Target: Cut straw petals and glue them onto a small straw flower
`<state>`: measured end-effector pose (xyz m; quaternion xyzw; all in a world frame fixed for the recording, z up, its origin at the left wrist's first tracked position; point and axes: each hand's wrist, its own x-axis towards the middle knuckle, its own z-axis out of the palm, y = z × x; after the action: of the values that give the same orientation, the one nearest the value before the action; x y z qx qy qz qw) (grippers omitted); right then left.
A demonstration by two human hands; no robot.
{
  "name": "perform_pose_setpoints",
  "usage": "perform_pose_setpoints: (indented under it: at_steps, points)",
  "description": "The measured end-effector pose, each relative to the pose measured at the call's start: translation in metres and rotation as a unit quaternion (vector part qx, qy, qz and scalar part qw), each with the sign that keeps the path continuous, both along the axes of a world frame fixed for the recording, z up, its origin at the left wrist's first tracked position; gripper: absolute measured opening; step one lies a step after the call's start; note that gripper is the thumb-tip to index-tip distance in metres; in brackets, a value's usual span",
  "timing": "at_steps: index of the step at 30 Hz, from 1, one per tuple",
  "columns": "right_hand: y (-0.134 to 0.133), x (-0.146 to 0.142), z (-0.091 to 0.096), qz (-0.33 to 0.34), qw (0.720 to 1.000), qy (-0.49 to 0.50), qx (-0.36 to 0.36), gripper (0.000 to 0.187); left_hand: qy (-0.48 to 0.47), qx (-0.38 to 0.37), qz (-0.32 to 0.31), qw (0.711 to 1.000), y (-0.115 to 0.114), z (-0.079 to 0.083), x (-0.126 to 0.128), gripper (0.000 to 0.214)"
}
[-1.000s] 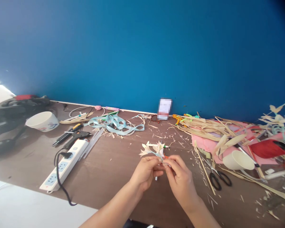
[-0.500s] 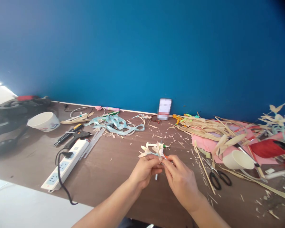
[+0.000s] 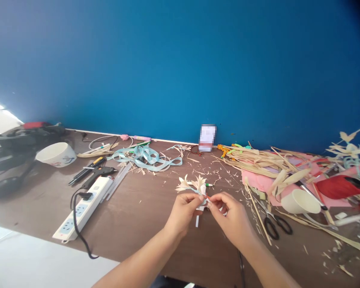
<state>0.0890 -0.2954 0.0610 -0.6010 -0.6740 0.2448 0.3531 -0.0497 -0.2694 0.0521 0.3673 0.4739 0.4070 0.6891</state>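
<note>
My left hand is closed in a pinch on the stem of a pale husk flower craft. Two cream blossoms stand up beyond the fingertips, with light blue wrapping below them. My right hand pinches a thin red-orange strand close to the left fingertips. I cannot tell whether the strand is tied to the stem. A white, green-tipped pen lies behind the blossoms, partly hidden. Below the hands a narrow white strip shows; its upper end is covered.
On the left are a power strip, a glue gun, a white bowl and blue ribbon. To the right lie black-handled scissors, a paper cup, red thread and husk strips.
My hands have drawn slightly apart, the right one shifting right with the red-orange strand. More of the blossoms and the blue wrapping now shows.
</note>
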Motion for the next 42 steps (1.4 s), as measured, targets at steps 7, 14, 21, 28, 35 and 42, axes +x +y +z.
perform_pose_setpoints:
  at_steps: [7, 14, 21, 28, 35, 42]
  points:
    - [0.006, -0.005, -0.015, -0.012, 0.99, 0.1, -0.098, 0.016, 0.053, 0.101, 0.005, 0.993, -0.004, -0.008, 0.005, 0.021]
    - [0.001, -0.009, -0.02, -0.023, 0.99, 0.1, -0.102, 0.01, 0.176, 0.217, 0.011, 0.96, -0.002, -0.007, 0.002, 0.017]
    - [-0.001, -0.009, -0.013, -0.004, 0.971, 0.188, -0.148, 0.017, 0.22, 0.261, -0.001, 0.94, -0.002, 0.0, -0.001, 0.019]
    - [0.003, -0.006, -0.015, 0.03, 0.842, 0.473, -0.258, 0.019, 0.197, 0.248, -0.041, 0.948, 0.001, 0.003, -0.005, 0.015]
    - [0.003, -0.006, -0.022, 0.049, 0.755, 0.576, -0.309, 0.019, 0.185, 0.227, -0.055, 0.955, 0.0, 0.004, -0.006, 0.015]
    - [0.002, -0.011, -0.022, 0.042, 0.72, 0.615, -0.319, 0.017, 0.176, 0.218, -0.044, 0.959, 0.002, -0.002, -0.007, 0.013]
